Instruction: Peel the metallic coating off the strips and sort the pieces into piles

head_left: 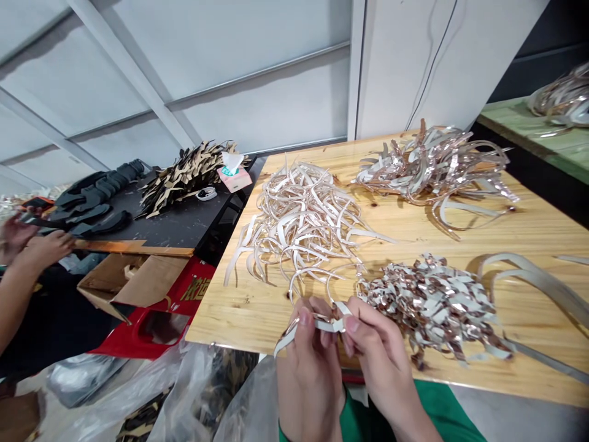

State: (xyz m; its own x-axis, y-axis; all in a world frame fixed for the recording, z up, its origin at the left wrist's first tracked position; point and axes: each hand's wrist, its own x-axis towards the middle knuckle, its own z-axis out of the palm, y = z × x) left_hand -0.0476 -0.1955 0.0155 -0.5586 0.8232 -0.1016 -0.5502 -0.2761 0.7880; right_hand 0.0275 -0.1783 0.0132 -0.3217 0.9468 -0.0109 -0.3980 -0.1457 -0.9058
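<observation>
Both of my hands meet at the front edge of the wooden table. My left hand (310,337) is closed on a narrow white and rose-gold strip (288,339), whose end curls out past the thumb. My right hand (375,334) pinches the same strip between thumb and fingers, and a short folded piece shows between the hands. Just beyond them lies a loose heap of long thin strips (304,215). To the right of my right hand is a pile of short, crinkled white and rose-gold pieces (432,301).
A bundle of shiny strips (437,166) lies at the table's back right, and wide pale bands (529,276) at its right. On a dark table stand a tissue box (234,175) and brown strips (184,175). A co-worker's hands (46,245) work at far left beside a cardboard box (133,279).
</observation>
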